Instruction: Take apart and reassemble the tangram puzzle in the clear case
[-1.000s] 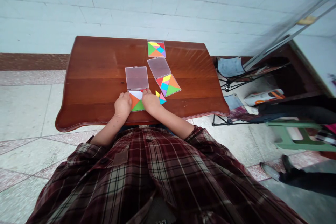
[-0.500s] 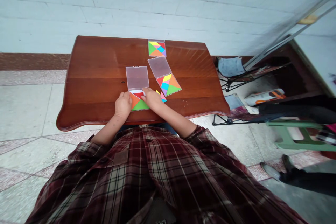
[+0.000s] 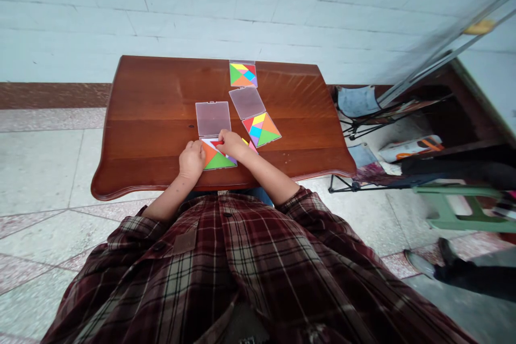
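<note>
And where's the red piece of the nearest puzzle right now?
In the head view, left of centre, the red piece is at the right hand, up and right of the orange triangle, just below the lid of the nearest puzzle.

A polished wooden table (image 3: 161, 97) stood beneath the fingers (image 3: 224, 137), a pale tiled wall (image 3: 242, 11) beyond them, a green stool (image 3: 463, 223) well to their right.

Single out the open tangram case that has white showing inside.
The near case, at the left hand and right hand: white shows beside its red piece. The angled case and the far case look filled with coloured pieces.
</note>
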Tool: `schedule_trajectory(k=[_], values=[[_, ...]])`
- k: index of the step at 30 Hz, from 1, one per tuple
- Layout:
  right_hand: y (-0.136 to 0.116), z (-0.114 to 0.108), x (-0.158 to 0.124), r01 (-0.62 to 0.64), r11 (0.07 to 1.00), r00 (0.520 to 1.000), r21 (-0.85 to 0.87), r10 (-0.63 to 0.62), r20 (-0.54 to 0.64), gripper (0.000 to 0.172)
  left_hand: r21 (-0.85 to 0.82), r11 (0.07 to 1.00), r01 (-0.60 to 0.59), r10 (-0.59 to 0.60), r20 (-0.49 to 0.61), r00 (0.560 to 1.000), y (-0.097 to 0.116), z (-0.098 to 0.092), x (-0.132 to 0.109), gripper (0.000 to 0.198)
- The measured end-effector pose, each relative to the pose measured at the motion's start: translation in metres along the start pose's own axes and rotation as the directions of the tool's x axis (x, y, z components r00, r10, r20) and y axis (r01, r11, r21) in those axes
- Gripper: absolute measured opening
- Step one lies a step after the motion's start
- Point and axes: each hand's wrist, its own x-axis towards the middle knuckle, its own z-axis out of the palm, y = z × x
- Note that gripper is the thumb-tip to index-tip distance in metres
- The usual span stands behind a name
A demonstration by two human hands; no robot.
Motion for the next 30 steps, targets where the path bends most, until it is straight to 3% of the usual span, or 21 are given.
schedule_trajectory(k=[4,8,12,16,18,21,23,26,30], values=[[0.039,-0.006,-0.007,0.04,0.958,0.982,0.284,0.015,-0.189,0.003,-0.038,0.999,-0.005,0.004,-0.02,1.0,0.0,-0.002,0.002,0.026],[0.083,-0.011,-0.024,-0.047,0.937,0.962,0.347,0.136,-0.237,0.008,-0.08,0.997,-0.013,0.01,-0.036,0.999,-0.001,-0.002,0.004,0.025],[0.098,-0.011,-0.037,-0.084,0.951,0.95,0.296,0.167,-0.265,0.014,-0.092,0.996,-0.012,0.008,-0.043,0.999,0.0,-0.003,0.004,0.023],[0.08,-0.013,-0.043,-0.137,0.987,0.91,0.084,0.159,-0.383,0.027,-0.106,0.994,-0.012,0.008,-0.033,0.999,0.002,-0.005,0.003,0.022],[0.063,-0.011,-0.045,-0.089,0.996,0.921,0.021,0.09,-0.38,0.029,-0.113,0.994,-0.006,0.003,-0.03,1.0,0.002,-0.006,0.003,0.022],[0.034,-0.002,-0.047,0.056,0.998,0.986,-0.004,-0.056,-0.155,0.026,-0.123,0.992,-0.001,-0.001,-0.021,1.0,0.002,-0.006,0.002,0.023],[0.017,0.007,-0.048,0.064,0.997,0.998,-0.045,-0.064,0.004,0.032,-0.126,0.992,-0.005,0.004,-0.011,1.0,0.002,-0.006,0.002,0.024],[-0.002,0.018,-0.048,-0.004,0.989,0.998,-0.146,0.014,0.064,0.047,-0.108,0.994,-0.011,0.011,0.003,1.0,0.002,-0.005,0.001,0.026],[-0.008,0.02,-0.042,-0.032,0.986,0.994,-0.161,0.049,0.102,0.051,-0.009,1.0,-0.01,0.011,0.041,0.999,0.002,-0.001,-0.001,0.027]])
